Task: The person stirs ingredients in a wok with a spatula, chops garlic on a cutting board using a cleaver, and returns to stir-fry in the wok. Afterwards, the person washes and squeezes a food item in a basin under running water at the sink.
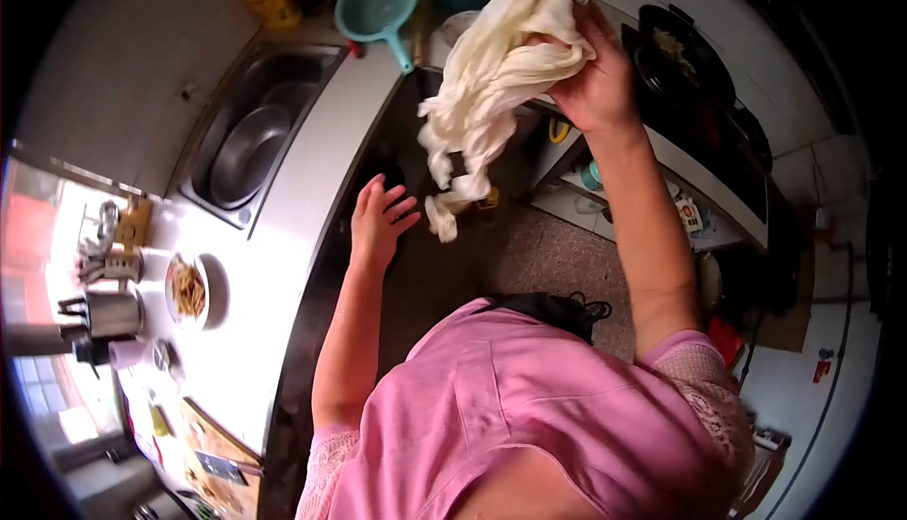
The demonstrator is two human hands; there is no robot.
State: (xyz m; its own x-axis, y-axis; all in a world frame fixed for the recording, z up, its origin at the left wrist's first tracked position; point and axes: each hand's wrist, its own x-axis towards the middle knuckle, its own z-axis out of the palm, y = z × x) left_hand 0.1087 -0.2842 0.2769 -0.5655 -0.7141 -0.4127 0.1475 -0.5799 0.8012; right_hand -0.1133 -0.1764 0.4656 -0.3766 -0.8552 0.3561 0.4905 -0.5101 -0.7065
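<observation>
A crumpled cream-white cloth (515, 57) hangs from my right hand (600, 81), which grips it at the top centre, near the stove. Its loose lower end dangles over the gap between the counters. My left hand (378, 222) is raised left of the cloth's lower end, fingers spread, touching nothing. Above and left of the cloth, a turquoise colander (376, 5) rests with its handle pointing toward the counter edge.
At left are a sink (213, 166) holding a metal basin (250, 153), a plate of food (188, 291) and a cutting board (203, 430) with a cleaver. A black wok (685, 52) stands at upper right. Beneath the right counter are shelves (718, 227).
</observation>
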